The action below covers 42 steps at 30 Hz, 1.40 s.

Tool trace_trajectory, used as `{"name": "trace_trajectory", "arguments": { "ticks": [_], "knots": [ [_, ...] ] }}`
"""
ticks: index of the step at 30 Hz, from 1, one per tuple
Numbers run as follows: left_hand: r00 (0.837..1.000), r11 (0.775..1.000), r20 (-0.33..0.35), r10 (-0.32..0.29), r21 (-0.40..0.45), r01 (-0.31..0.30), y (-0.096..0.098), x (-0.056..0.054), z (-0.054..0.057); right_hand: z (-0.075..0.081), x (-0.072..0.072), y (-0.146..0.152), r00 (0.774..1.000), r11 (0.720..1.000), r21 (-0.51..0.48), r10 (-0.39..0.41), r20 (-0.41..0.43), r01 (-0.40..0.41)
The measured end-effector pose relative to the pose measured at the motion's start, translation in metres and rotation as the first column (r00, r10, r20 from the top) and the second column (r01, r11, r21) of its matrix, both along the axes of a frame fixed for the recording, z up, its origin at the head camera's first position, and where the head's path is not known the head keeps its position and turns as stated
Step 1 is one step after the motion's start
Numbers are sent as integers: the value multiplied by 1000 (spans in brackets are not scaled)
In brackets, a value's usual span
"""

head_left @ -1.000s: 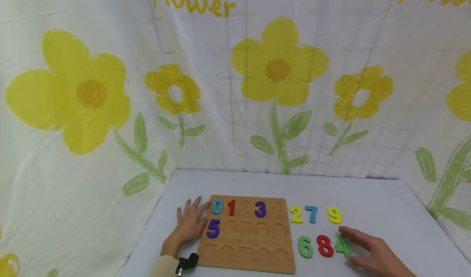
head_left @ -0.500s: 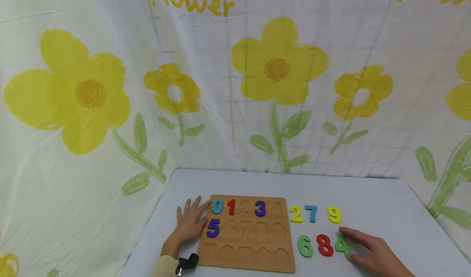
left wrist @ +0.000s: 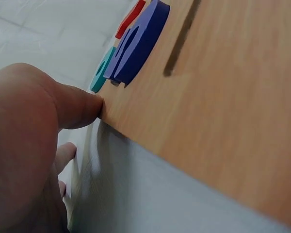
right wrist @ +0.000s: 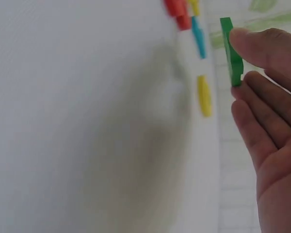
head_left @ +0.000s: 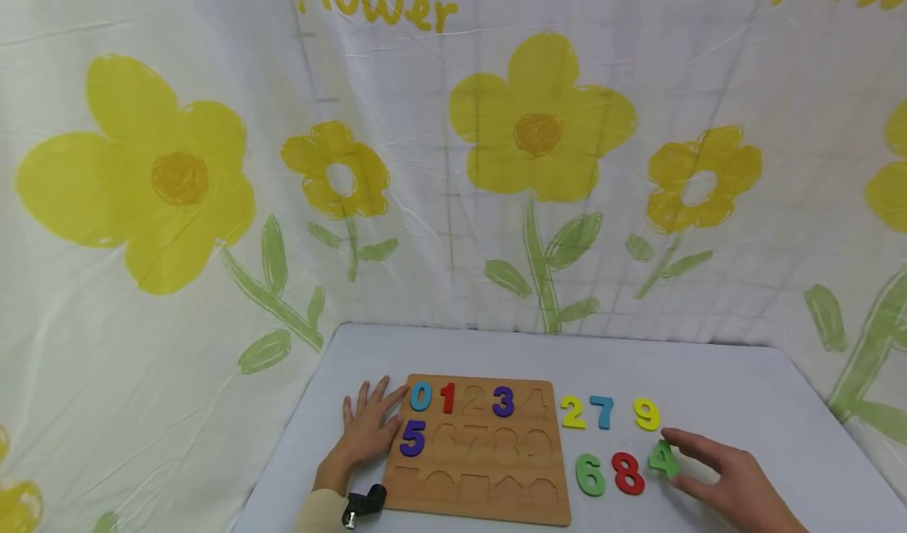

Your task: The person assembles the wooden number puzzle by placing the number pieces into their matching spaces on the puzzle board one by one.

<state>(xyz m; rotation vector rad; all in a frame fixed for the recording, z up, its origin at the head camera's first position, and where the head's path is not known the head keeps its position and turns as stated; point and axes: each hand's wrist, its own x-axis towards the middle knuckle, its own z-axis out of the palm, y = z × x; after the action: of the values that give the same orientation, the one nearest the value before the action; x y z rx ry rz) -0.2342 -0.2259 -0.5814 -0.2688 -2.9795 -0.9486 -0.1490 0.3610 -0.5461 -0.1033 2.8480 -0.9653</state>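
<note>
My right hand [head_left: 730, 470] pinches a green number 4 [head_left: 663, 460] between thumb and fingers. In the right wrist view the green 4 [right wrist: 231, 51] stands clear of the white table, held at its edges. My left hand [head_left: 367, 431] rests at the left edge of a wooden number puzzle board [head_left: 489, 509], fingers spread. The left wrist view has the thumb [left wrist: 80, 107] touching the board's edge near a purple 5 [left wrist: 143, 41]. On the board sit a blue 0 [head_left: 420, 397], a red 1 [head_left: 447, 397], a purple 3 [head_left: 503, 401] and the 5; its other recesses show bare wood.
Right of the board lie a yellow 2 [head_left: 572, 412], a blue 7 [head_left: 602, 412], a yellow 9 [head_left: 646, 414], a green 6 [head_left: 590, 475] and a red 8 [head_left: 627, 473] on the white table [head_left: 744, 383]. A flower-printed curtain [head_left: 425, 281] hangs behind.
The right hand has closed its pinch on the green 4 and raised it from the table, tilting it a little. The left hand stays at the board.
</note>
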Motion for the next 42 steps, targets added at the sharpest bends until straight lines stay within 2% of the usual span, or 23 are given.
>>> {"name": "trace_trajectory", "arguments": {
  "ticks": [5, 7, 13, 18, 25, 34, 42],
  "knots": [
    [1000, 1000, 1, 12, -2, -12, 1, 1, 2, 16, 3, -20, 998, 999, -39, -9, -66, 7],
    [1000, 1000, 3, 16, -1, -16, 1, 0, 1, 21, 3, -30, 993, 999, -44, -7, -121, 2],
    [1000, 1000, -8, 23, -11, -23, 1, 0, -1, 34, -3, -56, 954, 998, -59, 13, -299, -32],
    [1000, 1000, -11, 28, -11, -28, 1, 0, -1, 43, -15, -74, 939, 996, -65, 40, -342, -66],
    [1000, 1000, -11, 23, 4, -23, 1, -1, -2, 47, -32, -91, 906, 990, -61, 91, -414, -127],
    [1000, 1000, -11, 29, 2, -29, 1, -3, 0, 50, -64, -113, 865, 975, -87, 138, -482, -204],
    [1000, 1000, -2, 28, 15, -28, 2, 0, 2, 49, -83, -129, 858, 968, -83, 167, -485, -236]
  ]
}}
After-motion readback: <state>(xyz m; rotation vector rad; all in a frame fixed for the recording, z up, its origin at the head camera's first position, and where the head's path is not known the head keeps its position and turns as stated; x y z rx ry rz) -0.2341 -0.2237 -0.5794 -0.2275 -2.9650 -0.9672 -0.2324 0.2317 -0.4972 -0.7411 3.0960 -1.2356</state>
